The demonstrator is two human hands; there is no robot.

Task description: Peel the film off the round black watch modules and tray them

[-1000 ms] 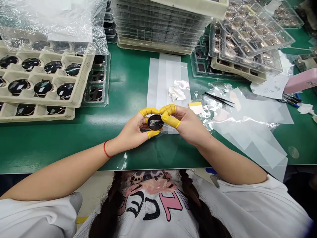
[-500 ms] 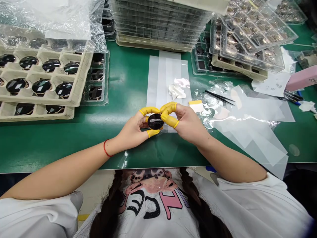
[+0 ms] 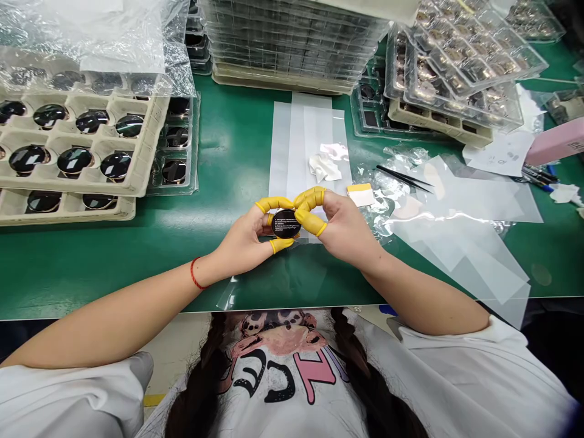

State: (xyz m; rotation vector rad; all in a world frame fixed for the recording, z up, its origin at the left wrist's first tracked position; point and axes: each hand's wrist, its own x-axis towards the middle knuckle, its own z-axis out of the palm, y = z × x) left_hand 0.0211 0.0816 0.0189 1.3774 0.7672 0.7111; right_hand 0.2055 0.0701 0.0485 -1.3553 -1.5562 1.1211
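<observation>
Between my hands is a round black watch face (image 3: 285, 224) with small white lines of text on its front. My left hand (image 3: 249, 240) holds it by its rim, with yellow finger cots above and below. My right hand (image 3: 337, 222), also in yellow finger cots, has its fingers pinched together at the upper right edge of the watch face. Whether a thin film is caught between those fingertips is too small to make out. Under the hands lie translucent sheets (image 3: 280, 143) with crumpled white scraps (image 3: 325, 168) on them.
Trays of round black watch faces (image 3: 152, 143) are stacked at left. A tall stack of clear trays (image 3: 292, 45) stands at the back, more filled trays (image 3: 465, 64) at back right. Black tweezers (image 3: 404, 177), a yellow-and-white pad (image 3: 361, 194) and loose clear sheets (image 3: 456, 243) lie to the right.
</observation>
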